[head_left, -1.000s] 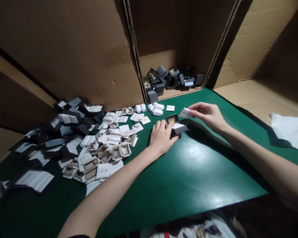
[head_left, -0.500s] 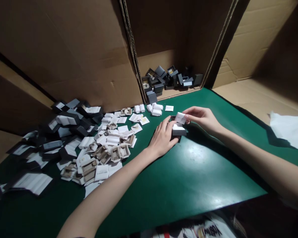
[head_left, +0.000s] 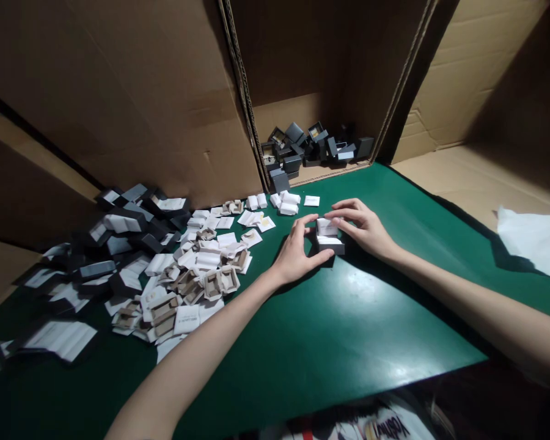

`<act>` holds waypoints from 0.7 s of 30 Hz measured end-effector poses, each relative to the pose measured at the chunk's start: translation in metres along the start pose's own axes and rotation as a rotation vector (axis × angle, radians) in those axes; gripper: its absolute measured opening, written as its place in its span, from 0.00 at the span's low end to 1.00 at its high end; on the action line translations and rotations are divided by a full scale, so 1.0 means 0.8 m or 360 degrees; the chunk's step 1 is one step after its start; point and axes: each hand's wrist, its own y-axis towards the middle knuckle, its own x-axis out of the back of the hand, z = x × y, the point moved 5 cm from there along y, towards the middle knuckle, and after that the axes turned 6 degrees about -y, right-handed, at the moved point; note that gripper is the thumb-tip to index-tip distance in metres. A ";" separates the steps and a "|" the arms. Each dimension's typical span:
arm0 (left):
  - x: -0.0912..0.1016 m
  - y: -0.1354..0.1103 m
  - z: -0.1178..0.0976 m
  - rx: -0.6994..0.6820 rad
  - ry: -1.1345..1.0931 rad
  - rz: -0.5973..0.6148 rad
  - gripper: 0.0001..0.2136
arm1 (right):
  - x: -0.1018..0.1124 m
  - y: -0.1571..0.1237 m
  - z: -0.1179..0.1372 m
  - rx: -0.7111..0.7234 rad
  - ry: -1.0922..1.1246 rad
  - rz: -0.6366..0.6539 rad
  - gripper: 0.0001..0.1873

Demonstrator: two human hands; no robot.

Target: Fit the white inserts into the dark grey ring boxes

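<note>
A small black hinged box [head_left: 332,249] stands with its lid up on the green table. White padding shows in its base, and a white printed insert [head_left: 326,228] sits inside the raised lid. My left hand [head_left: 297,247] is closed around the box from the left, thumb at the front and fingers at the back. At the lid's upper right edge, my right hand [head_left: 360,226] has its fingertips on the insert. Left of my hands spreads a heap of white inserts [head_left: 208,260], some turned over to show brown card undersides.
Open black boxes with white linings [head_left: 123,223] are piled at the left. More dark boxes [head_left: 297,146] lie in a cardboard carton [head_left: 330,107] at the back. White sheet material [head_left: 534,238] lies at the right. The green table's front edge [head_left: 394,385] runs below my arms.
The white insert has gone from above the box into the raised lid, my right fingers following it. My left fingers have drawn back from over the box to its left side.
</note>
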 end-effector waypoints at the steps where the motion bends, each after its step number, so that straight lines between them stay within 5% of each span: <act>1: 0.000 0.000 0.000 -0.0008 -0.0015 -0.0010 0.32 | -0.001 0.000 -0.001 -0.0001 0.0020 0.0041 0.12; 7: 0.001 0.000 0.000 -0.0049 -0.0049 -0.0030 0.33 | -0.012 -0.001 -0.003 -0.0009 0.0089 0.0239 0.16; 14: 0.001 0.001 -0.001 -0.0151 -0.0050 -0.0023 0.32 | -0.020 -0.001 -0.018 -0.0339 0.0467 0.0262 0.19; 21: -0.002 -0.006 -0.021 -0.0328 0.0390 -0.0023 0.29 | -0.021 -0.004 -0.016 -0.0547 0.0891 0.0283 0.18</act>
